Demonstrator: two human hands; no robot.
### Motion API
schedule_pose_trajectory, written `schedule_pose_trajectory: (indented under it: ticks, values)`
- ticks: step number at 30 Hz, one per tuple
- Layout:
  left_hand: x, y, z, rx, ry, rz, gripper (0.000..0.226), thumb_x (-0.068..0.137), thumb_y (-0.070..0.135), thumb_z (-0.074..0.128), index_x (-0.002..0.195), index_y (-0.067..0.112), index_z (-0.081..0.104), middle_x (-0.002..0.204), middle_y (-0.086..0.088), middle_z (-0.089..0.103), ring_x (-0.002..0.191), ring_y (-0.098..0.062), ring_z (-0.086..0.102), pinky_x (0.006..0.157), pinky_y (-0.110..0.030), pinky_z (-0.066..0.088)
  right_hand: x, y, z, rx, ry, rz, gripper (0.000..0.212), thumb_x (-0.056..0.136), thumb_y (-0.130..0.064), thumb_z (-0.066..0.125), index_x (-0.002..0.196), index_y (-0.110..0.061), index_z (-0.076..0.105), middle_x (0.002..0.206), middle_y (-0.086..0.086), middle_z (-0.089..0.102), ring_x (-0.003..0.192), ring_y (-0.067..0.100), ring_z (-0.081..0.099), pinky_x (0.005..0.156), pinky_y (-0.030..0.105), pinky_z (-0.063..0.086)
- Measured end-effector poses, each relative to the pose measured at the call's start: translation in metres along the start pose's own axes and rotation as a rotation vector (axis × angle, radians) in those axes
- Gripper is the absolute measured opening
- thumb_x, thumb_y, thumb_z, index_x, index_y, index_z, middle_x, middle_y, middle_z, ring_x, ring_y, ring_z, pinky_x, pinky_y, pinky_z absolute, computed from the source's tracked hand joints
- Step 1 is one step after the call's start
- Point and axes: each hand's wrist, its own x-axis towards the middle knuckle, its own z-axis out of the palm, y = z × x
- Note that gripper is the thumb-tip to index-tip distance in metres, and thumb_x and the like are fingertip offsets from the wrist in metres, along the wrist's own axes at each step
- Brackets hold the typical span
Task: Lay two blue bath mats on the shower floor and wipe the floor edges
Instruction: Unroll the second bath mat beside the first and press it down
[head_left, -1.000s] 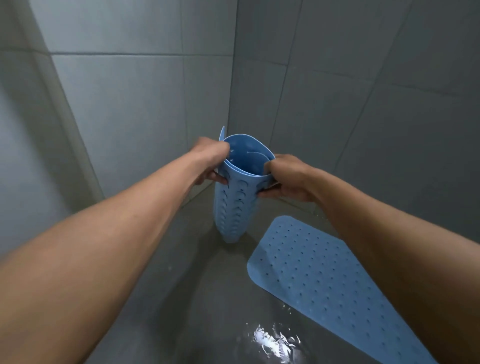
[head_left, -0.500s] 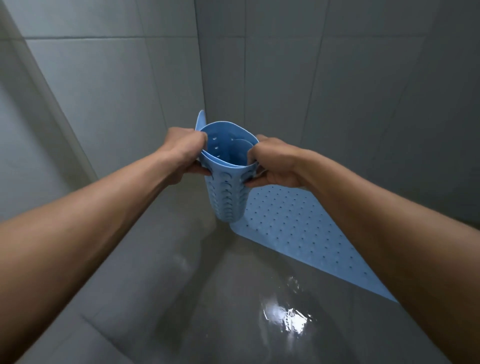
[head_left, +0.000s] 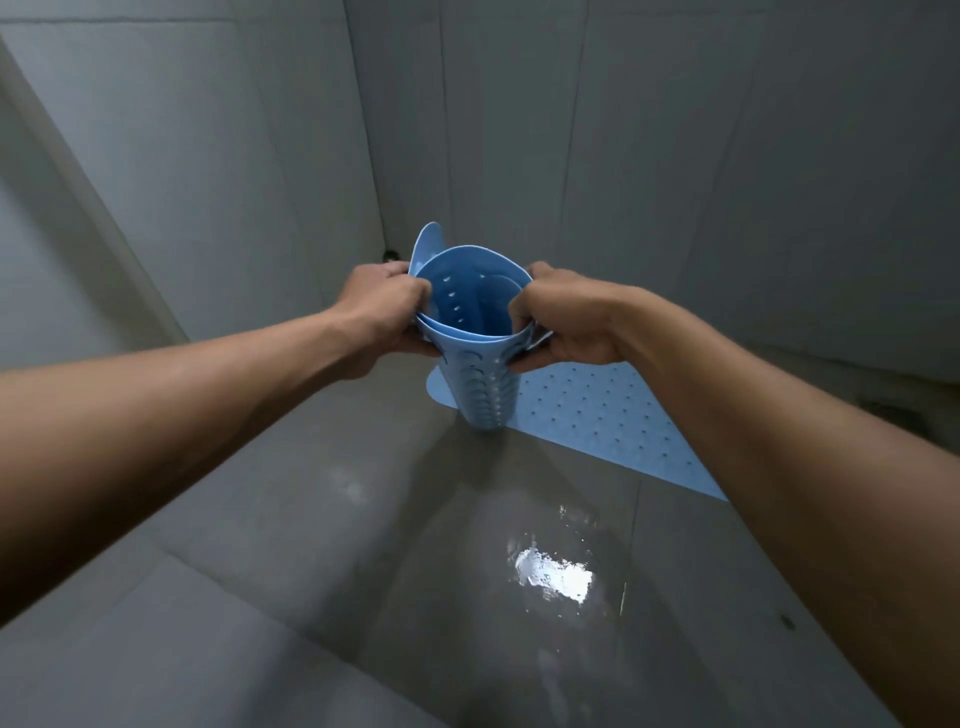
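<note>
Grey, glossy tile lay nearest us: the shower floor (head_left: 363, 571) was wet, and a bright patch of glare (head_left: 553, 574) shone on it low in the middle of the view. Over it our two bare arms reached forward, the left forearm (head_left: 156, 415) from the lower left and the right forearm (head_left: 805, 467) from the lower right, and they met at the centre.

There we held the rolled mat (head_left: 485, 395), blue, standing upright as a loose tube with its open top turned towards us. The left hand (head_left: 382, 306) had its grip closed on the left side of the rim, fingers curled round the edge. The right hand (head_left: 566, 319) had its grip closed on the right side in the same way. Crescent-shaped suckers covered the outside of the roll, and small holes showed on the inside. A loose flap (head_left: 428, 241) of its edge stuck up at the far left of the rim. We could not tell whether the lower end touched the floor.

Just behind the roll the flat mat (head_left: 597, 415), also blue and dotted with holes, lay on the floor along the right-hand side, its rounded corner partly hidden by the roll and its length running under the right forearm.

Farthest off, the left wall (head_left: 208, 182) and the back wall (head_left: 675, 182), both of large grey tiles, met in a corner, and a small dark speck (head_left: 388, 254) sat at its foot.
</note>
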Motion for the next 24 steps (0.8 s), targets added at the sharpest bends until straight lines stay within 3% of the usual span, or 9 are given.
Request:
schedule_pose_trajectory:
  ticks: [5,7,10,14,16,18,21,24]
  values:
    - [-0.011,-0.027,-0.007,-0.045,-0.057,0.026,0.051,0.073,-0.011,0.044,0.114,0.01,0.066,0.101,-0.019,0.068,0.076,-0.04,0.073,0.063,-0.046,0.061,-0.01,0.023,0.024,-0.044,-0.062,-0.051,0.073,0.082,0.01,0.04,0.139,-0.036,0.041,0.13,0.001,0.053,0.117,0.023,0.053,0.086,0.05,0.058]
    - [-0.017,-0.04,-0.015,-0.064,-0.076,0.039,0.056,0.072,-0.012,0.044,0.118,0.012,0.065,0.104,-0.019,0.069,0.08,-0.041,0.073,0.065,-0.047,0.061,-0.018,0.033,0.038,-0.036,-0.036,-0.058,0.073,0.081,0.01,0.04,0.138,-0.036,0.044,0.127,0.001,0.054,0.111,0.02,0.055,0.089,0.051,0.056]
    - [-0.028,-0.064,-0.028,-0.084,-0.141,0.021,0.06,0.071,-0.015,0.044,0.121,0.014,0.062,0.106,-0.016,0.069,0.085,-0.04,0.072,0.067,-0.048,0.06,-0.03,0.051,0.06,0.046,-0.003,-0.015,0.068,0.084,0.008,0.043,0.136,-0.034,0.046,0.123,0.005,0.054,0.094,0.02,0.059,0.081,0.039,0.057]
    - [-0.044,-0.104,-0.045,-0.088,-0.209,-0.035,0.064,0.071,-0.018,0.044,0.121,0.019,0.06,0.087,-0.003,0.072,0.08,-0.031,0.069,0.061,-0.04,0.057,-0.042,0.077,0.092,0.14,-0.051,0.11,0.062,0.085,0.003,0.061,0.133,-0.031,0.043,0.128,0.009,0.054,0.111,0.031,0.062,0.091,0.047,0.056]
    - [-0.055,-0.125,-0.056,-0.07,-0.246,-0.072,0.069,0.071,-0.022,0.045,0.123,0.021,0.058,0.084,0.002,0.072,0.083,-0.026,0.068,0.063,-0.039,0.058,-0.048,0.088,0.108,0.235,-0.074,0.153,0.049,0.089,-0.009,0.066,0.13,-0.028,0.048,0.123,0.006,0.058,0.109,0.026,0.064,0.092,0.051,0.054]
    - [-0.066,-0.144,-0.067,-0.031,-0.282,-0.108,0.077,0.071,-0.026,0.047,0.129,0.023,0.053,0.103,-0.002,0.07,0.093,-0.024,0.068,0.068,-0.042,0.06,-0.051,0.099,0.126,0.281,-0.088,0.174,0.03,0.096,-0.031,0.061,0.125,-0.026,0.055,0.116,0.004,0.066,0.103,0.023,0.068,0.091,0.051,0.055]
    - [-0.077,-0.167,-0.081,0.011,-0.323,-0.166,0.092,0.068,-0.03,0.048,0.138,0.029,0.045,0.124,-0.007,0.06,0.106,-0.023,0.064,0.076,-0.048,0.06,-0.041,0.123,0.159,0.242,0.018,0.247,0.039,0.098,-0.052,0.049,0.128,-0.026,0.048,0.12,0.007,0.064,0.102,0.027,0.069,0.082,0.052,0.058]
    - [-0.085,-0.181,-0.092,-0.017,-0.426,-0.279,0.098,0.054,-0.019,0.049,0.139,0.03,0.045,0.121,-0.004,0.064,0.109,-0.023,0.066,0.079,-0.048,0.059,-0.03,0.151,0.193,-0.008,0.209,0.314,0.03,0.08,-0.063,0.055,0.097,-0.04,0.048,0.122,0.008,0.054,0.104,0.028,0.062,0.088,0.053,0.056]
